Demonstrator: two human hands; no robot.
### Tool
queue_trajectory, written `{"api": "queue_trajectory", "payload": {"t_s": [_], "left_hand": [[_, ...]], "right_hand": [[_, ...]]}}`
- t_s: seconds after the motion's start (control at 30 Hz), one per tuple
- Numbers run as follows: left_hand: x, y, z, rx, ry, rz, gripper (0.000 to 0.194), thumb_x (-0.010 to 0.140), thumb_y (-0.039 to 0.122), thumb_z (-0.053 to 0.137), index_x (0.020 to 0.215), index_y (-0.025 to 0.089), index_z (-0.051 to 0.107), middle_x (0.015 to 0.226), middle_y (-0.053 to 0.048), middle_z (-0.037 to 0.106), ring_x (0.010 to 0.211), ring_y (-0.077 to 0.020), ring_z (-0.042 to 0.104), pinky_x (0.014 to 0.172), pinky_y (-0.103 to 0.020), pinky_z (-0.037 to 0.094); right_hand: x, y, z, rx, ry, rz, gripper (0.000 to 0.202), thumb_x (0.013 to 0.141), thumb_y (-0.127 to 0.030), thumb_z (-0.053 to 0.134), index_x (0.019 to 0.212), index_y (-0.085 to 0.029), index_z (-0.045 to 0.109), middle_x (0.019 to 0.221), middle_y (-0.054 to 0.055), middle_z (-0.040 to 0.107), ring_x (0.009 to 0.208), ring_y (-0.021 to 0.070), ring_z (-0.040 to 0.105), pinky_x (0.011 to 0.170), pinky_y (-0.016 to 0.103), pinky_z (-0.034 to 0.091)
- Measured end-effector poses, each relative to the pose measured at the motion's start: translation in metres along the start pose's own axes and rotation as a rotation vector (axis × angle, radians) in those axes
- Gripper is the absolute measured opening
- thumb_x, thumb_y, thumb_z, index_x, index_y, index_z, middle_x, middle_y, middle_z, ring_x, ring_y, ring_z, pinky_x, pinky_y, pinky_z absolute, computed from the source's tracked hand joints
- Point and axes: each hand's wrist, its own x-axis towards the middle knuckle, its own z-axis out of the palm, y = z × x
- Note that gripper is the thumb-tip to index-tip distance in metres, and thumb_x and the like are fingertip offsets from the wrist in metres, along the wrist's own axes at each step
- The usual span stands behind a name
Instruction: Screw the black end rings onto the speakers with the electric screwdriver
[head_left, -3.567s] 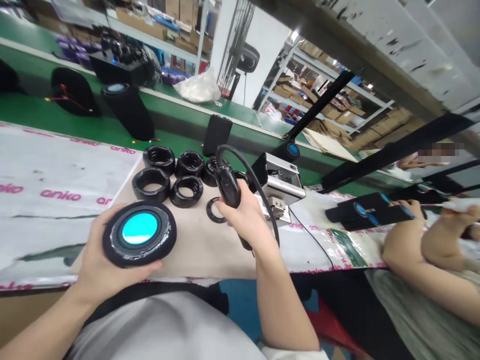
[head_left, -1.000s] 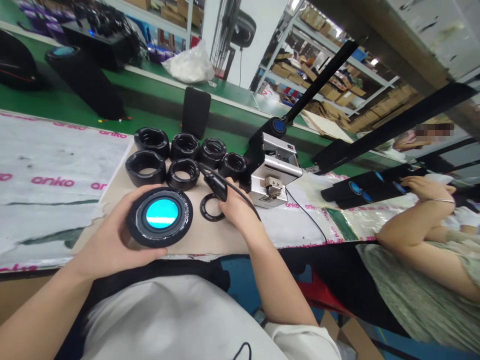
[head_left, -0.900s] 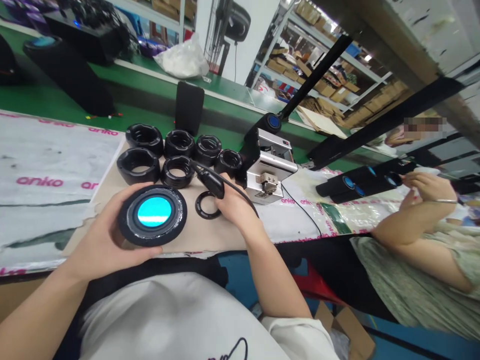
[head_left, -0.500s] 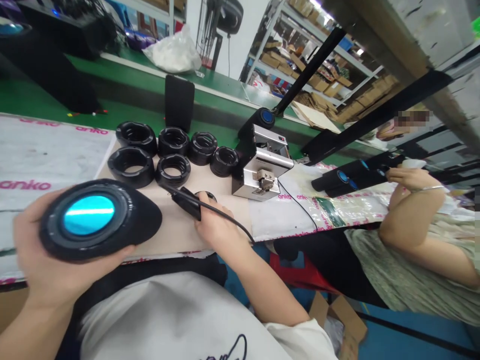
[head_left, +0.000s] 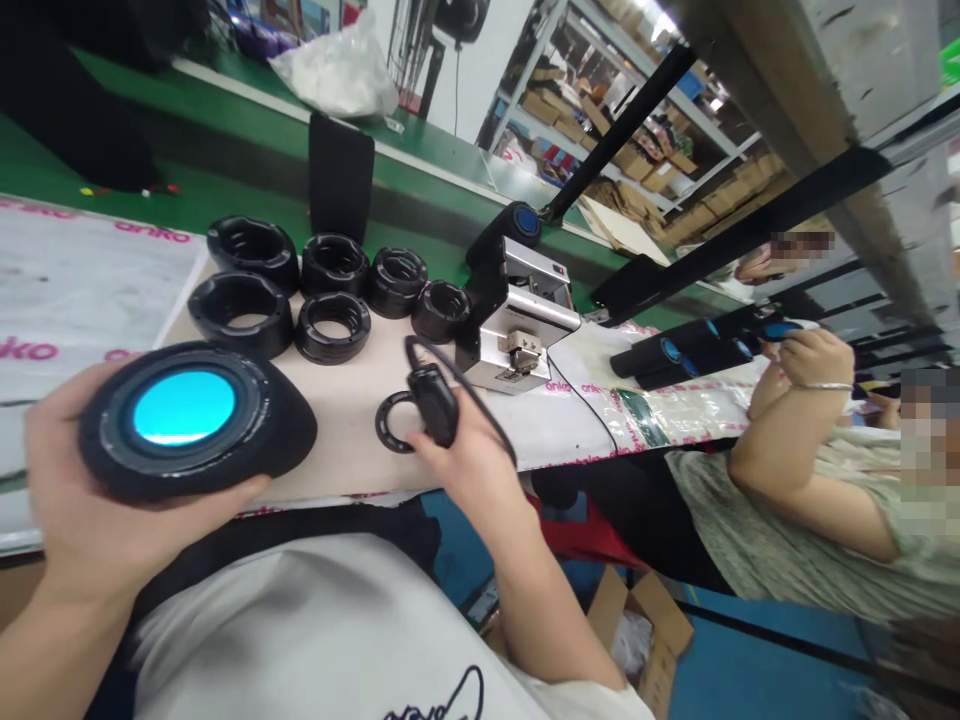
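My left hand is wrapped round a black cylindrical speaker, its end with a shiny blue disc tilted up toward me. My right hand is closed on a black corded tool, whose cable loops from its upper end back over the hand. The tool's lower end is hidden. Next to those fingers a thin black ring lies on the beige board; whether they touch it I cannot tell. Several thick black rings stand in two rows behind it.
A silver boxy machine with a cable stands right of the rings. Behind it lies another speaker. Farther right, more black cylinders lie near a co-worker's hands. A white plastic bag sits on the green bench.
My right hand has shifted a little right and turned, bringing the corded tool more upright and uncovering the thin ring. My left hand keeps the speaker nearly in place. The view has shifted slightly.
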Motion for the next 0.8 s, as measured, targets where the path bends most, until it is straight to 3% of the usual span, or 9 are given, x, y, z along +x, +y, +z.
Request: {"api": "queue_trajectory", "payload": {"t_s": [0.07, 0.13, 0.3, 0.43, 0.57, 0.67, 0.73, 0.8], "left_hand": [[-0.004, 0.002, 0.004, -0.033, 0.029, 0.049, 0.126, 0.049, 0.043, 0.101, 0.164, 0.025, 0.052, 0.157, -0.013, 0.064, 0.145, -0.0508, 0.063, 0.13, -0.071, 0.046], [-0.005, 0.002, 0.005, -0.033, 0.015, 0.077, 0.127, 0.052, 0.039, 0.102, 0.167, 0.028, 0.049, 0.16, -0.011, 0.062, 0.145, -0.0484, 0.063, 0.13, -0.069, 0.047], [0.009, 0.015, -0.003, -0.092, -0.202, 0.103, 0.116, 0.067, 0.031, 0.102, 0.168, 0.03, 0.045, 0.16, -0.012, 0.061, 0.145, -0.0415, 0.064, 0.129, -0.064, 0.051], [0.021, 0.027, -0.006, -0.23, -0.363, 0.088, 0.105, 0.074, 0.028, 0.097, 0.165, 0.032, 0.046, 0.163, -0.011, 0.061, 0.15, -0.0407, 0.062, 0.124, -0.057, 0.057], [0.02, 0.039, 0.007, -0.185, -0.316, 0.017, 0.094, 0.076, 0.035, 0.098, 0.158, 0.029, 0.054, 0.158, -0.011, 0.063, 0.146, -0.0407, 0.065, 0.124, -0.056, 0.058], [0.02, 0.05, 0.021, -0.222, -0.377, 0.017, 0.1, 0.074, 0.044, 0.1, 0.16, 0.031, 0.05, 0.161, -0.013, 0.061, 0.148, -0.042, 0.064, 0.123, -0.057, 0.059], [0.025, 0.056, 0.027, -0.281, -0.484, 0.021, 0.108, 0.073, 0.047, 0.101, 0.164, 0.036, 0.045, 0.167, -0.012, 0.056, 0.154, -0.043, 0.058, 0.124, -0.058, 0.058], [0.033, 0.058, 0.028, -0.314, -0.58, 0.008, 0.115, 0.071, 0.048, 0.102, 0.168, 0.04, 0.04, 0.171, -0.01, 0.053, 0.16, -0.0431, 0.053, 0.126, -0.057, 0.056]], "right_hand": [[0.0, -0.013, 0.014, 0.021, -0.05, -0.019, 0.049, 0.096, -0.041, 0.077, 0.139, -0.025, 0.059, 0.131, 0.008, 0.075, 0.117, 0.0284, 0.076, 0.104, 0.039, 0.062], [0.002, -0.021, 0.025, 0.022, -0.093, -0.049, 0.04, 0.097, -0.033, 0.071, 0.135, -0.024, 0.061, 0.129, 0.009, 0.076, 0.113, 0.0297, 0.077, 0.103, 0.04, 0.062], [0.01, -0.013, 0.026, 0.042, -0.117, -0.089, 0.042, 0.093, -0.013, 0.059, 0.133, -0.023, 0.065, 0.121, 0.012, 0.077, 0.106, 0.0329, 0.077, 0.1, 0.048, 0.062], [0.011, 0.006, 0.004, 0.177, -0.066, -0.104, 0.045, 0.089, -0.018, 0.068, 0.133, -0.022, 0.067, 0.118, 0.01, 0.078, 0.11, 0.0311, 0.076, 0.103, 0.047, 0.062], [0.0, 0.007, -0.03, 0.372, 0.015, -0.182, 0.048, 0.09, -0.035, 0.076, 0.135, -0.022, 0.066, 0.118, 0.006, 0.078, 0.095, 0.0207, 0.075, 0.09, 0.035, 0.064], [-0.008, -0.004, -0.053, 0.537, 0.048, -0.388, 0.036, 0.088, -0.037, 0.083, 0.12, -0.023, 0.072, 0.101, 0.002, 0.077, 0.077, 0.0142, 0.069, 0.073, 0.028, 0.061], [-0.01, -0.012, -0.064, 0.605, 0.046, -0.509, 0.028, 0.087, -0.03, 0.085, 0.111, -0.023, 0.073, 0.096, 0.001, 0.076, 0.077, 0.0128, 0.069, 0.072, 0.025, 0.061], [-0.01, -0.017, -0.072, 0.631, 0.055, -0.528, 0.027, 0.085, -0.025, 0.087, 0.107, -0.022, 0.073, 0.097, 0.001, 0.077, 0.081, 0.0134, 0.071, 0.074, 0.025, 0.063]]}}
